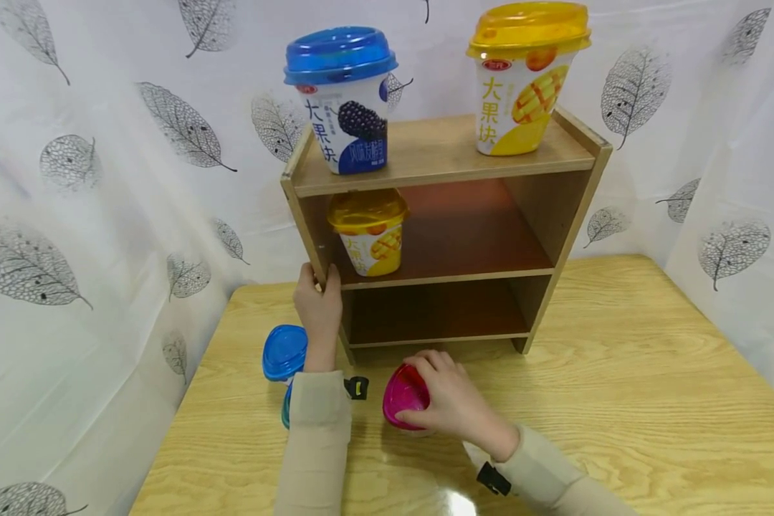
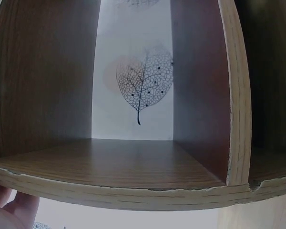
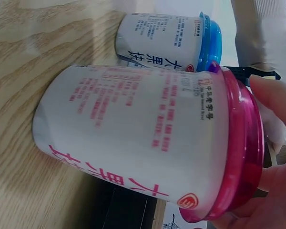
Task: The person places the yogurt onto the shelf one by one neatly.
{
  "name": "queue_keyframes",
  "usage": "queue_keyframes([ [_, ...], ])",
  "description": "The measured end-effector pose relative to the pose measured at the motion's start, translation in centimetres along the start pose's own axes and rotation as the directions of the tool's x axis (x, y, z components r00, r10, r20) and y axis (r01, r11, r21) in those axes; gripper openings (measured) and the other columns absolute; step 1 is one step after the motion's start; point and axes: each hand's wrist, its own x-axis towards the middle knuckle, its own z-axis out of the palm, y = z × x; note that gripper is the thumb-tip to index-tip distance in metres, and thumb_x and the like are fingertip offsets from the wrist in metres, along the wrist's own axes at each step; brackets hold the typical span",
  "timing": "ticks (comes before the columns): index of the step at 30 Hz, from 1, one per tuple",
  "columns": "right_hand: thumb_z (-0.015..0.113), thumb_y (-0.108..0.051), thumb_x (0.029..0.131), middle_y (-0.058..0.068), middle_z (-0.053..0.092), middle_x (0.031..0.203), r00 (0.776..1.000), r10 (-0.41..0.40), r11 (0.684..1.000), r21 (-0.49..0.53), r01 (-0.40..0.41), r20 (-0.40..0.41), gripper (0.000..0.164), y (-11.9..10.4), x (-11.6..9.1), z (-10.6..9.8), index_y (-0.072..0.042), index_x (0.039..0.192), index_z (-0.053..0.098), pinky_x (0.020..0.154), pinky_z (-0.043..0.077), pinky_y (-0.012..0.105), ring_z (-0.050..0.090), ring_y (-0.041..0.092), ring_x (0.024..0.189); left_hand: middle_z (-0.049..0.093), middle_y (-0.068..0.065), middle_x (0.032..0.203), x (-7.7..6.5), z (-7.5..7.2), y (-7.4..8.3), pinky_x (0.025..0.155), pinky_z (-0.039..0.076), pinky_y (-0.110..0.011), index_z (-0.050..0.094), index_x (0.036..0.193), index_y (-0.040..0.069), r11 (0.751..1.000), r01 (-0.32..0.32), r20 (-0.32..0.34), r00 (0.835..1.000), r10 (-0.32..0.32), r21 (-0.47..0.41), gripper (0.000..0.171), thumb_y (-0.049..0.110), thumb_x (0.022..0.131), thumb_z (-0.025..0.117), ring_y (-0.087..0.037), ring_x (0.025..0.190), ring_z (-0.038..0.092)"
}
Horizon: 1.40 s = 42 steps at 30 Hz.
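My left hand (image 1: 320, 308) grips the left side panel of a small wooden shelf (image 1: 428, 147), with fingers on either side of its front edge. In the left wrist view, fingertips (image 2: 23, 208) touch the panel from beneath. My right hand (image 1: 454, 401) holds a white yogurt cup (image 3: 128, 129) by its pink lid (image 1: 403, 395), fingers and thumb around the rim. This cup is at the table in front of the shelf; in the right wrist view its base looks close to the wood, though contact is unclear.
A blue-lidded blackberry cup (image 1: 355, 118) and a yellow-lidded mango cup (image 1: 519, 93) stand on top. Another yellow-lidded cup (image 1: 375, 244) sits at the left of the middle compartment. Beside my left forearm are a blue-lidded cup (image 1: 285, 351) and a partly hidden teal lid (image 1: 287, 407).
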Motion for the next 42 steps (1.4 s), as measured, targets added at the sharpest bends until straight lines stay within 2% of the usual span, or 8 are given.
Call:
queue_keyframes([
  [7,0.074,-0.049,0.059,0.006,0.049,0.113,1.000,0.005,1.000,0.011,-0.005,0.008,0.071,0.2,0.0,0.2,-0.011,0.116,0.052,0.082,0.039,0.049,0.044,0.023,0.103,0.062,-0.020,0.093,-0.1,-0.1,0.3,0.069,0.047,-0.044,0.056,0.096,-0.006,1.000,-0.002,0.002,1.000,0.002,-0.003,0.023,0.014,0.084,0.055,-0.032,0.082,0.057],
  [14,0.076,-0.041,0.060,0.007,0.050,0.117,0.998,-0.024,0.996,0.084,0.019,0.054,0.070,0.5,0.1,-0.2,-0.010,0.118,0.051,0.084,0.037,0.047,0.044,0.024,0.107,0.062,-0.019,0.095,-0.1,-0.1,0.3,0.071,0.047,-0.044,0.056,0.098,-0.005,1.000,0.014,0.006,1.000,-0.014,-0.007,0.024,0.015,0.085,0.055,-0.031,0.084,0.057],
  [21,0.076,-0.030,0.063,0.006,0.050,0.120,0.992,-0.053,0.986,0.161,0.034,0.117,0.073,0.7,0.2,-0.7,-0.009,0.125,0.044,0.089,0.032,0.048,0.045,0.022,0.108,0.062,-0.019,0.095,0.0,0.0,0.1,0.071,0.047,-0.043,0.056,0.098,-0.005,1.000,0.012,0.005,1.000,-0.012,-0.009,0.024,0.015,0.085,0.056,-0.031,0.085,0.057],
  [26,0.075,-0.030,0.065,0.008,0.047,0.125,0.992,-0.042,0.984,0.179,0.020,0.121,0.077,0.6,0.2,-0.7,-0.008,0.129,0.040,0.093,0.028,0.051,0.043,0.024,0.112,0.062,-0.019,0.094,0.0,0.0,0.2,0.070,0.047,-0.044,0.057,0.098,-0.005,1.000,0.007,0.007,1.000,-0.007,-0.012,0.023,0.014,0.085,0.056,-0.031,0.085,0.057],
  [28,0.073,-0.036,0.066,0.010,0.044,0.127,0.996,-0.027,0.990,0.142,0.014,0.089,0.077,0.6,0.1,-0.5,-0.008,0.129,0.040,0.094,0.027,0.052,0.041,0.026,0.114,0.062,-0.019,0.095,0.0,0.0,0.2,0.070,0.047,-0.043,0.056,0.098,-0.005,1.000,0.011,0.009,1.000,-0.011,-0.015,0.023,0.014,0.085,0.055,-0.030,0.085,0.057],
  [31,0.069,-0.048,0.067,0.010,0.046,0.123,1.000,-0.018,1.000,0.025,0.018,0.008,0.075,0.4,0.1,-0.1,-0.008,0.125,0.043,0.090,0.031,0.051,0.041,0.027,0.112,0.062,-0.019,0.095,0.0,0.0,0.2,0.071,0.047,-0.043,0.057,0.098,-0.005,1.000,0.016,0.007,1.000,-0.016,-0.018,0.024,0.015,0.085,0.056,-0.030,0.085,0.057],
  [36,0.064,-0.061,0.063,0.008,0.051,0.105,0.991,-0.059,0.987,-0.158,0.040,-0.118,0.074,0.2,0.1,0.8,-0.008,0.113,0.052,0.074,0.039,0.043,0.046,0.024,0.097,0.062,-0.019,0.094,0.1,0.0,0.1,0.071,0.047,-0.043,0.056,0.097,-0.005,1.000,0.022,0.004,1.000,-0.022,-0.017,0.023,0.015,0.085,0.056,-0.030,0.085,0.057],
  [42,0.067,-0.059,0.060,0.006,0.051,0.099,0.989,-0.062,0.987,-0.159,0.040,-0.135,0.072,0.2,0.1,1.1,-0.008,0.109,0.053,0.068,0.037,0.038,0.046,0.022,0.091,0.062,-0.018,0.093,0.1,0.0,0.0,0.069,0.047,-0.043,0.057,0.096,-0.005,1.000,0.015,0.003,1.000,-0.015,-0.011,0.022,0.014,0.085,0.056,-0.030,0.085,0.057],
])
